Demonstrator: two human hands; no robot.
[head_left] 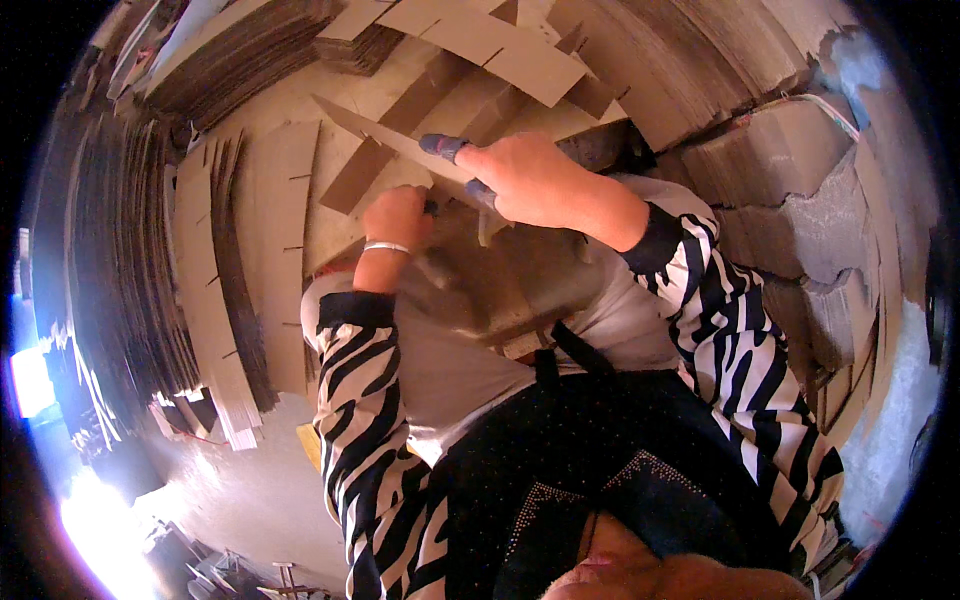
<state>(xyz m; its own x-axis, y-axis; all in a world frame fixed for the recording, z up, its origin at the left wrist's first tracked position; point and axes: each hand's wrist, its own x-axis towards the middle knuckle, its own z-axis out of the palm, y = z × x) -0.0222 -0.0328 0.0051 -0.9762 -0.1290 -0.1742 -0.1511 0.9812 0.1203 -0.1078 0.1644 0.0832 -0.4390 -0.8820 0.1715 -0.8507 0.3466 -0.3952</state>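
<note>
My right hand [545, 182], with dark covers on its fingertips, pinches a long cardboard strip [385, 135] that slants away to the upper left. Lower and to the left, my left hand [395, 215] is curled closed, a dark cover showing on one fingertip. What it grips, if anything, is hidden behind its fingers. A darker cardboard strip [355, 178] lies just beyond the left hand, under the slanting one. Farther off, a wide slotted cardboard strip [490, 50] rests across other crossed pieces.
Slotted cardboard sheets [275, 240] lie to the left, beside a tall stack of cardboard [120, 250]. More cardboard stacks [790, 150] rise on the right, and another stack [240, 65] stands at the far left. A pale cloth [460, 385] covers my lap.
</note>
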